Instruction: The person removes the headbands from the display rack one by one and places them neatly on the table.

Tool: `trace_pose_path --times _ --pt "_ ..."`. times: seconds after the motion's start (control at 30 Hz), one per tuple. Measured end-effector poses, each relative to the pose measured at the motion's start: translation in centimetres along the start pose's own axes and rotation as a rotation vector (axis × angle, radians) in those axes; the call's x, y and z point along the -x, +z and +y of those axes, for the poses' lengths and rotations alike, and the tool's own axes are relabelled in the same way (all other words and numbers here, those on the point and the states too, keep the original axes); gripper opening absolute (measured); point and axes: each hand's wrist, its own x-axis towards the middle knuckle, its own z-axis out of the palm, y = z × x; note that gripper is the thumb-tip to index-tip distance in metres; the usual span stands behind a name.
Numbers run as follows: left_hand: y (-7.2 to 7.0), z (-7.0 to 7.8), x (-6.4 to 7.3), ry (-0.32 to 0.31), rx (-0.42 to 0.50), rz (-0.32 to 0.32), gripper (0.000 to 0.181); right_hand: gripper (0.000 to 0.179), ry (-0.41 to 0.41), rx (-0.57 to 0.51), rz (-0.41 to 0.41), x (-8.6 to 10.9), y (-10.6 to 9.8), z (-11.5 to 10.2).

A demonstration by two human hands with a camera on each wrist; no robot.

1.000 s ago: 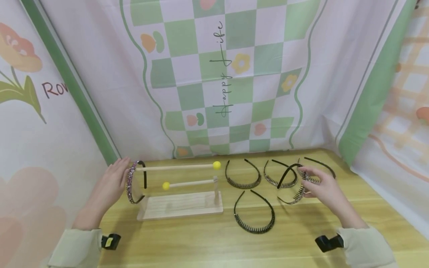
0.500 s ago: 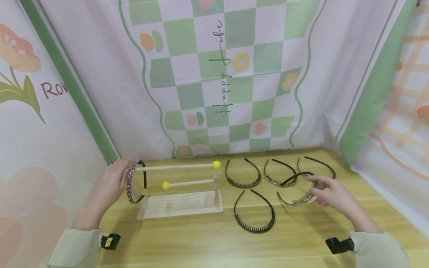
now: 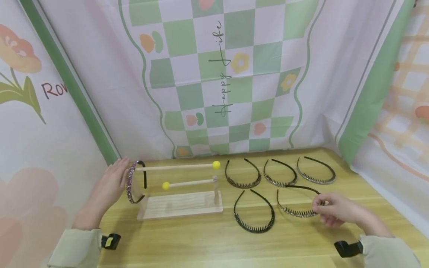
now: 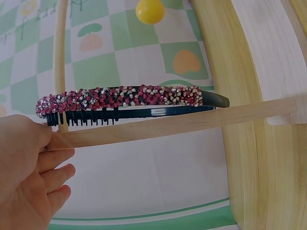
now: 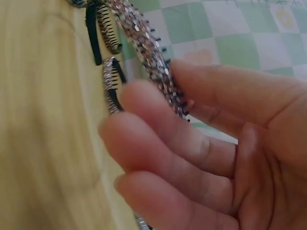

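Note:
My left hand (image 3: 110, 184) holds the upper end of the left upright (image 4: 144, 129) of a wooden rack (image 3: 181, 206). Beside that hand, a toothed headband (image 4: 120, 98) with pink and silver stones hangs at the inner end of the rack's upper rod. At the right, my right hand (image 3: 340, 210) pinches one side of a black toothed headband (image 3: 296, 213) covered in sparkling stones. This headband lies low over the table, its open ends pointing away; whether it touches the wood I cannot tell. Fingers cover its right side.
Several headbands lie on the wooden table (image 3: 187, 245): one (image 3: 256, 229) front centre, others (image 3: 242, 184), (image 3: 279, 182), (image 3: 318, 181) along the back. Yellow balls (image 3: 216, 165) cap the rack's rods (image 3: 191, 183). A printed curtain (image 3: 234, 93) stands behind.
My right hand has moved right and toward me, lowering the headband from a tilted pose to nearly flat. The back-right headband is now uncovered. My left hand has stayed in place.

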Motion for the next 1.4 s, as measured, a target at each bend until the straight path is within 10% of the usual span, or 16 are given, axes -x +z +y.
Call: trace_pose_path --times 0.67,1.4 --pt "0.0 -0.1 -0.2 -0.009 0.0 -0.021 0.043 0.012 0.096 -0.088 -0.083 -0.4 1.9 2.5" --pt "-0.2 0.2 0.0 -0.012 0.011 -0.01 0.041 0.027 0.002 -0.057 -0.073 -1.8 0.8 1.3"
